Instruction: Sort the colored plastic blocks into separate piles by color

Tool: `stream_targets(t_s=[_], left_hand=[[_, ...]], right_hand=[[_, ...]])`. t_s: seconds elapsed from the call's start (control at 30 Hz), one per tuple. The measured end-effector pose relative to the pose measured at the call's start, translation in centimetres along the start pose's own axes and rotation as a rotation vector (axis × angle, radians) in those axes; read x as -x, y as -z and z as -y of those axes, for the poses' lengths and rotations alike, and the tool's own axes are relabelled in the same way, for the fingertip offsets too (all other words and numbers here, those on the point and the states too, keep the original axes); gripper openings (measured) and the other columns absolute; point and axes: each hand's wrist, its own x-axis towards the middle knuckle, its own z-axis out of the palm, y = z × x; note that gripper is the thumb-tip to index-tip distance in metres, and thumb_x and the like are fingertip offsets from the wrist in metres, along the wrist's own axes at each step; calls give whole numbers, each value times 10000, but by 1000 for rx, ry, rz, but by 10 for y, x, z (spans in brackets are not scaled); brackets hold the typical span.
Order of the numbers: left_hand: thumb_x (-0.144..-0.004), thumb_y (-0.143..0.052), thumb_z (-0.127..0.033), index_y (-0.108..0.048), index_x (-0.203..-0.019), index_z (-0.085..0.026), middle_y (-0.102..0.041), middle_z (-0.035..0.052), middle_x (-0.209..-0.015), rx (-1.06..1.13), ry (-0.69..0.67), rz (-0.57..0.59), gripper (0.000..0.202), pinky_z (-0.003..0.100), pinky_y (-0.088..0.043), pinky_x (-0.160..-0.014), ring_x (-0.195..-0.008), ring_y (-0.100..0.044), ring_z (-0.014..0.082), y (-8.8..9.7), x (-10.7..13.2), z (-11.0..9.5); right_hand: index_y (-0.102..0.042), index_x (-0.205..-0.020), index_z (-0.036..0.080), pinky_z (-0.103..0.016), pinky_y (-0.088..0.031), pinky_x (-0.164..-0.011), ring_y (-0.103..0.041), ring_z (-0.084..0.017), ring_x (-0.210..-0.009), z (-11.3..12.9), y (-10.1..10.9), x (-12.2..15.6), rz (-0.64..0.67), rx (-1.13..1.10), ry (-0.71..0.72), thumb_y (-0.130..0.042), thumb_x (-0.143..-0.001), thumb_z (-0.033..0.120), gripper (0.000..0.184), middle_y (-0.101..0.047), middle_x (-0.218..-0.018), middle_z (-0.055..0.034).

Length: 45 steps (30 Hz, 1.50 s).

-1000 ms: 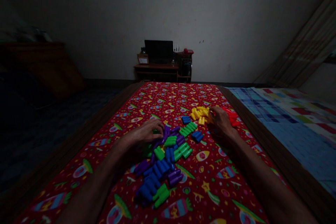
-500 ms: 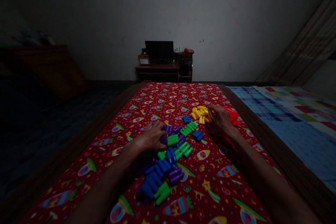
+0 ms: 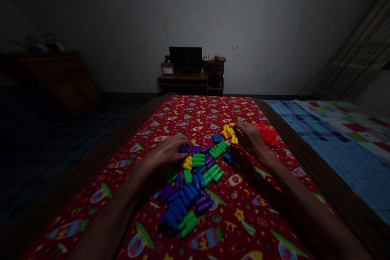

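My left hand (image 3: 170, 149) is at the far left side of a loose pile of plastic building blocks, its fingers and thumb closed around a purple block (image 3: 183, 149). Just below its thumb lies a yellow block (image 3: 187, 163) beside a green block (image 3: 199, 160). My right hand (image 3: 250, 136) reaches over the yellow blocks (image 3: 228, 131), fingers bent down with a bit of yellow showing at them; its fingertips are partly hidden. Red blocks (image 3: 267, 134) lie in a heap just right of that hand. Blue blocks (image 3: 184, 196), with green and purple ones, spread toward me.
A red cloth (image 3: 207, 111) with a rocket print covers the long surface under the blocks. A desk with a dark monitor (image 3: 185, 59) stands against the wall. Patterned bedding (image 3: 323, 142) lies on the right, a wooden cabinet (image 3: 55, 81) on the left. The room is dim.
My left hand has shifted left and away from me with the purple block, uncovering the yellow block. My right hand has moved slightly left over the yellow blocks, showing more of the red heap.
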Motion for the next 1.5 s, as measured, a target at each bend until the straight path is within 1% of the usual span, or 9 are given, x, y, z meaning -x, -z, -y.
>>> stream_targets(t_s=[0.17, 0.3, 0.5, 0.63, 0.73, 0.8, 1.1, 1.3, 1.5], left_hand=[[-656, -777, -368, -692, -943, -227, -608, 82, -1082, -211, -14, 163, 331, 386, -424, -916, -1077, -527, 293, -10, 1, -21], [-731, -712, -414, -654, -880, -182, -605, 96, -1036, -278, -62, 63, 282, 386, -416, -912, -1032, -524, 278, -7, 0, -29], [-873, -562, -436, -607, -1051, -192, -633, 61, -1001, -109, 58, -180, 305, 313, -487, -765, -867, -614, 205, 6, -4, -27], [-887, -560, -388, -566, -1185, -210, -629, 61, -1088, 97, -71, -377, 347, 324, -528, -819, -946, -636, 203, -8, -11, -44], [-878, -576, -275, -488, -1307, -243, -625, 60, -1148, 135, -170, -393, 439, 358, -532, -893, -1051, -619, 215, -22, -12, -62], [-888, -559, -241, -450, -1348, -253, -620, 61, -1187, 131, -184, -394, 473, 370, -528, -927, -1102, -606, 217, -29, -11, -70], [-929, -483, -261, -472, -1352, -204, -580, 102, -1308, 48, -94, -526, 427, 441, -455, -1046, -1236, -528, 241, -17, -16, -45], [-904, -464, -261, -653, -1103, -184, -644, 108, -1166, 86, -29, -564, 285, 438, -507, -974, -1118, -602, 239, -17, -20, -16], [-910, -430, -325, -673, -1049, -182, -640, 111, -1175, 92, 9, -537, 314, 440, -491, -988, -1127, -594, 239, -24, -19, -8]], right_hand=[[-648, -837, 184, -300, -354, -733, -570, -197, -778, 21, 7, 1, 14, 25, 74, -420, -934, 161, 249, -681, -836, -88], [-659, -841, 178, -305, -374, -736, -585, -204, -770, 12, 18, -1, -61, 21, 32, -429, -926, 176, 245, -688, -828, -95], [-689, -875, 164, -302, -421, -702, -624, -211, -749, 5, 36, -4, -209, -213, -127, -458, -917, 263, 255, -712, -849, -101], [-710, -895, 173, -254, -438, -649, -631, -171, -712, 48, 26, 5, -9, -602, -59, -467, -937, 347, 302, -718, -815, -55], [-700, -961, 164, -224, -411, -618, -604, -134, -669, 78, 11, 14, 176, -730, 60, -502, -930, 348, 272, -709, -804, -33], [-698, -952, 148, -218, -390, -604, -583, -118, -639, 82, 3, 17, 175, -696, 46, -527, -916, 320, 245, -698, -783, -30], [-701, -968, 153, -314, -481, -758, -634, -211, -859, -2, -8, -5, -181, -310, -130, -531, -867, 235, 213, -709, -973, -109], [-693, -1045, 143, -359, -454, -874, -581, -263, -1045, -25, -23, -3, 73, 58, -202, -442, -876, 123, 302, -649, -1141, -163], [-682, -1114, 124, -333, -477, -854, -605, -258, -1026, -30, -16, 0, 170, -3, -154, -473, -800, 80, 380, -651, -1152, -161]])
